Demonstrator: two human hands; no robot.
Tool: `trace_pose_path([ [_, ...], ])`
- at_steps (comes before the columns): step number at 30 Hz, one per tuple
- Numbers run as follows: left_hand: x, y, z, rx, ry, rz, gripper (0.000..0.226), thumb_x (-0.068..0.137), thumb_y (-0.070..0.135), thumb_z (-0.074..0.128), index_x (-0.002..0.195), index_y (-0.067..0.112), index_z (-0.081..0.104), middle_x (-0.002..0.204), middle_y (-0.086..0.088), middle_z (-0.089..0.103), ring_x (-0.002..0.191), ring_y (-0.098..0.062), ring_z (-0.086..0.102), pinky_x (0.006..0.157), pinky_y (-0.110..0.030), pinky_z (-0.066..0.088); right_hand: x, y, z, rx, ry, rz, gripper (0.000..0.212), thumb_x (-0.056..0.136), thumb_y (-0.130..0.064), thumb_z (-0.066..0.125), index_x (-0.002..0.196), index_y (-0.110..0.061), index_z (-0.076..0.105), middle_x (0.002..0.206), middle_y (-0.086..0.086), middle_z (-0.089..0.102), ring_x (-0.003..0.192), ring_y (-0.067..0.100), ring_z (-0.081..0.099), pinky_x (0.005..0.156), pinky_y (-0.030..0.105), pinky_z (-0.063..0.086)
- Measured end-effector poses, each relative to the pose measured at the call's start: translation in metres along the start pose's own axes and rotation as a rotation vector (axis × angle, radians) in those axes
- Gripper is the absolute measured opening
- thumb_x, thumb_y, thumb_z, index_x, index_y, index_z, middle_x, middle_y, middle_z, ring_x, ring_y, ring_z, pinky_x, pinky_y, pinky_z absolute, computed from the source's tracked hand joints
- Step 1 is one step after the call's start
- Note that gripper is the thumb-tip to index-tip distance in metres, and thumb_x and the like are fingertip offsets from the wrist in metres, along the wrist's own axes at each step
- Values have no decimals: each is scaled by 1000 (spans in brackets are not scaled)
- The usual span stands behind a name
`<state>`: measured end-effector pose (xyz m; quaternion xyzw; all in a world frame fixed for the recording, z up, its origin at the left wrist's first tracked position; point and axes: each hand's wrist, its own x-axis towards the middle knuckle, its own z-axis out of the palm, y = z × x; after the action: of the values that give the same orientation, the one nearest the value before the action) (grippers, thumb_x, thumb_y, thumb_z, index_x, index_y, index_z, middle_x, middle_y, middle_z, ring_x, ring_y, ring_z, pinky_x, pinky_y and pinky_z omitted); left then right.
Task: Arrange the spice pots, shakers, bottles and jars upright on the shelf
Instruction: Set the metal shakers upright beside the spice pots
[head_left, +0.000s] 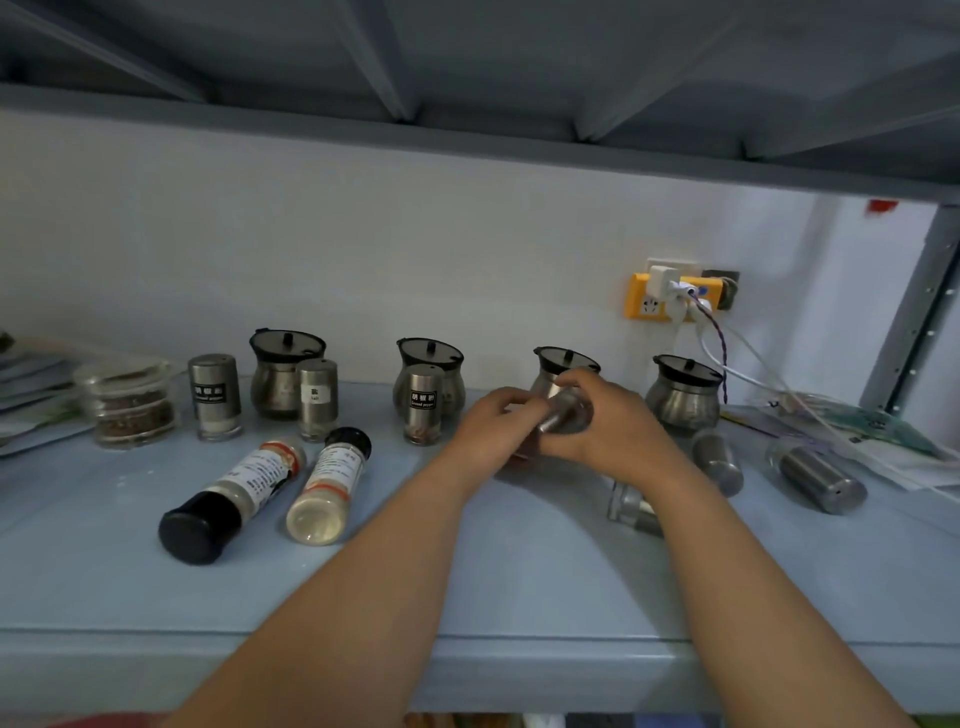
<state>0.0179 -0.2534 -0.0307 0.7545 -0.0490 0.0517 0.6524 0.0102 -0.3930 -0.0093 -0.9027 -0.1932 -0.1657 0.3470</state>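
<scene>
Both hands, left (488, 431) and right (605, 423), fingers wrapped around a tilted steel shaker (563, 413) mid-shelf (519, 582). Left, two toppled bottles (244, 491) of pale powder; a glass jar (132, 402) of brown spice upright.

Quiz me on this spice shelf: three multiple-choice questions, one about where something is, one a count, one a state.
1. Where is the yellow socket?
A. On the wall, right of the pots
B. On the shelf's front edge
C. Beside the glass jar

2. How many black-lidded round steel pots stand at the back?
A. Two
B. Four
C. Six

3. How do the two black-capped spice bottles sit?
A. Upright
B. Stacked
C. On their sides

Answers: 1 A, it hangs on the wall above the rightmost pot. 2 B, four lids show along the wall. 3 C, bottles and both lie flat on the shelf.
</scene>
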Motion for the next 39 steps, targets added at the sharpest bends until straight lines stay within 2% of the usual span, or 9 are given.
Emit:
trace_pose_path([
  [6,0,-4,0,-129,-34,-27,52,70,36,78,114,13,61,95,-10,68,70,-16,64,74,-33,56,2,1,3,-19,53,-50,45,62,-33,82,97,-32,53,91,-9,64,88,10,60,78,23,48],
  [9,3,-5,-3,-206,-7,-52,39,76,28,73,108,7,65,84,-8,64,61,-14,58,60,-25,53,7,8,5,-58,35,-85,54,60,-35,84,106,-26,57,96,-6,65,90,11,59,80,24,47],
  [12,4,-1,-5,-313,2,-89,9,86,15,61,80,9,64,77,-11,60,62,-16,56,56,-20,50,13,16,11,-115,51,-163,60,60,-27,85,114,-18,60,107,4,62,100,18,57,87,30,47],
  [17,9,-2,-5,-392,49,-43,15,83,23,68,89,9,67,72,-8,63,57,-14,58,50,-15,50,16,18,18,-244,168,-259,56,60,-16,83,111,-5,64,116,14,57,103,34,56,89,44,50],
  [20,10,-2,-6,-465,68,-31,24,82,29,69,91,7,67,70,-8,63,57,-14,60,50,-17,50,18,3,21,-387,143,-252,49,70,-11,73,117,-6,61,124,12,54,112,34,49,94,37,43],
  [23,11,-2,-8,-506,142,-32,24,81,36,69,80,13,64,68,-5,64,57,-13,60,54,-19,51,27,-15,25,-456,135,-197,35,72,-14,68,105,-5,65,113,14,57,105,34,53,91,36,41],
  [29,12,1,-17,-611,226,-8,31,80,51,64,81,20,61,72,3,65,68,-10,60,72,-28,49,30,-24,50,-326,281,-194,27,71,-16,68,94,-4,63,94,14,61,91,34,57,76,34,42],
  [34,9,2,-17,-565,220,31,49,85,56,53,110,16,63,104,-4,72,101,-15,65,81,-30,49,15,-28,56,-81,464,-135,34,75,-16,72,102,-1,57,93,15,67,83,30,62,61,21,28],
  [39,12,-1,-16,-513,141,24,34,92,49,46,98,21,65,98,-5,71,94,-17,66,79,-26,50,8,-24,58,32,379,-70,33,80,-18,70,105,-2,55,95,12,66,74,16,52,57,17,26],
])
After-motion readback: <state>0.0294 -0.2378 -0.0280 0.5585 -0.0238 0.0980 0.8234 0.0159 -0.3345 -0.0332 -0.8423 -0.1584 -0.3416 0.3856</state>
